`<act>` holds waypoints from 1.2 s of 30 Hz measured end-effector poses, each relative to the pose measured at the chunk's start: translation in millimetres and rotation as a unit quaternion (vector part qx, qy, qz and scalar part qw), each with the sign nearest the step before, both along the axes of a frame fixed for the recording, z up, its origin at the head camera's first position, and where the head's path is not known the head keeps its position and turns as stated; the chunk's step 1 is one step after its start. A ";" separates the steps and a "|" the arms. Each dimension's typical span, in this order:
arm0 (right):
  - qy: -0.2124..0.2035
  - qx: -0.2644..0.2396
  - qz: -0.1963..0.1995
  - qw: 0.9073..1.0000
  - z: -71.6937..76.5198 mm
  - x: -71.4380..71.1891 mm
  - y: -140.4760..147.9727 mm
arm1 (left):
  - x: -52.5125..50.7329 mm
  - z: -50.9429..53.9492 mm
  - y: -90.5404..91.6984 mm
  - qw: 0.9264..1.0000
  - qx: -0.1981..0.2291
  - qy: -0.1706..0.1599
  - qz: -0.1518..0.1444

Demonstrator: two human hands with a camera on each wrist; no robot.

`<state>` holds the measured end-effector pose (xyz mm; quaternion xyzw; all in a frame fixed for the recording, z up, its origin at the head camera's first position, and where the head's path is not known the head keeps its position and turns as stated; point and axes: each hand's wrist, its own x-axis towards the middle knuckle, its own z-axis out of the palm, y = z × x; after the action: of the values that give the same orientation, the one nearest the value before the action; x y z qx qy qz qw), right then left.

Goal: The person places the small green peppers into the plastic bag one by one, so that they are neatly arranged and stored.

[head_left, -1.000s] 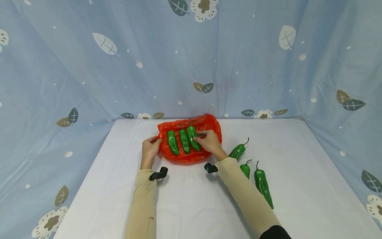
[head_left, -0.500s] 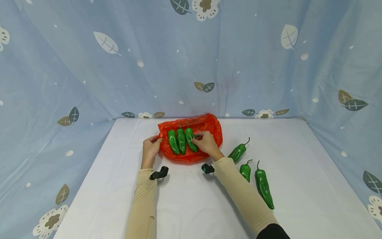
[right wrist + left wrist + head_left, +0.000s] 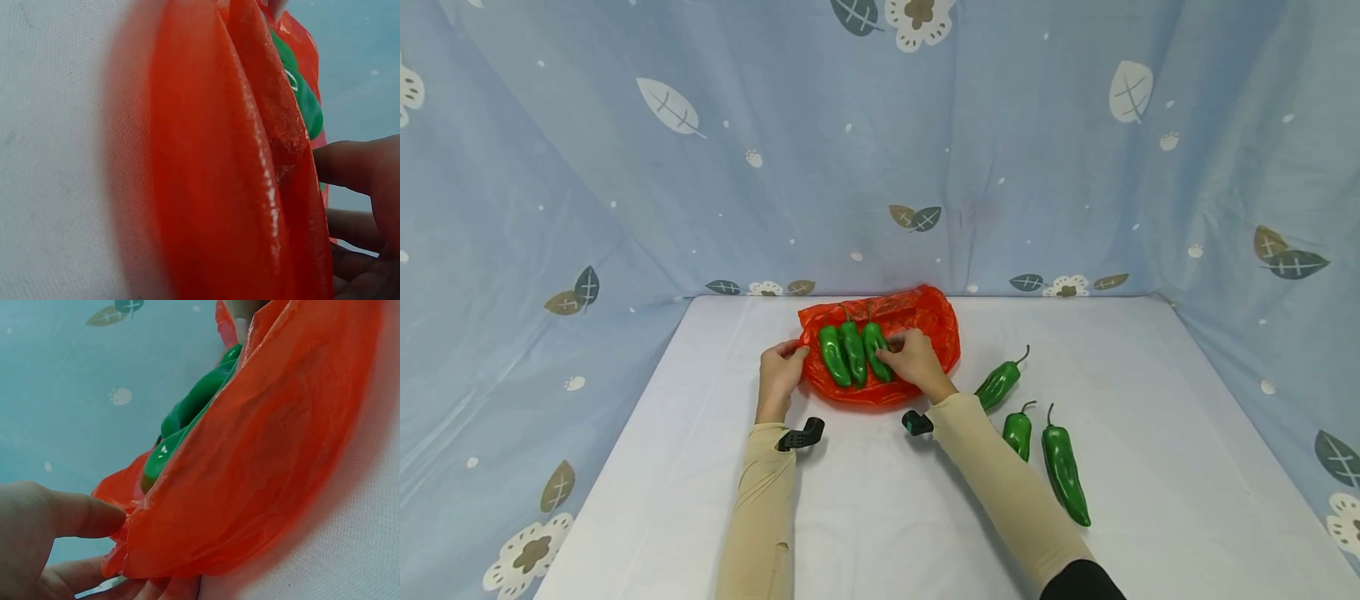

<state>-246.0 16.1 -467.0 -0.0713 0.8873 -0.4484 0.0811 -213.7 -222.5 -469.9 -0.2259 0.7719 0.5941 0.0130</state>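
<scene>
Three green chili peppers lie side by side on the red plastic bag: a left one, a middle one and a right one. My left hand pinches the bag's left edge; the thumb lies on the film in the left wrist view. With thumb and fingers, my right hand holds the right pepper. In the right wrist view the bag's raised side hides most of that pepper and some fingertips.
To the right on the white table lie three more green peppers, an upper one, a middle one partly behind the right sleeve, and a long one. A patterned blue curtain stands behind the table.
My right hand has moved left with the right pepper. The middle pepper has shifted left too, so the three now lie closer together. My left hand keeps its place at the bag's edge.
</scene>
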 end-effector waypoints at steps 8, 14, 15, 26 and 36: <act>0.003 0.006 0.002 1.000 3.3 1.3 0.0 | 0.7 -1.2 -0.3 1.000 0.002 0.007 0.000; -0.007 0.009 0.000 1.000 2.2 4.0 3.3 | 3.7 -3.2 -0.5 1.000 -0.002 0.001 -0.002; -0.008 0.010 -0.001 1.000 2.1 4.4 3.9 | 3.8 -3.6 -0.5 1.000 -0.002 -0.002 -0.002; 0.016 -0.004 -0.004 1.000 12.6 1.6 10.0 | 0.1 -1.6 0.0 1.000 -0.006 0.014 0.000; 0.048 -0.029 0.010 0.998 28.4 11.7 20.5 | 0.6 -2.2 0.0 1.000 -0.004 0.008 0.001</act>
<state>-234.2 36.7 -438.5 -0.1038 0.8759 -0.4694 0.0403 -213.1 -222.5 -472.1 -0.2217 0.7740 0.5930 0.0054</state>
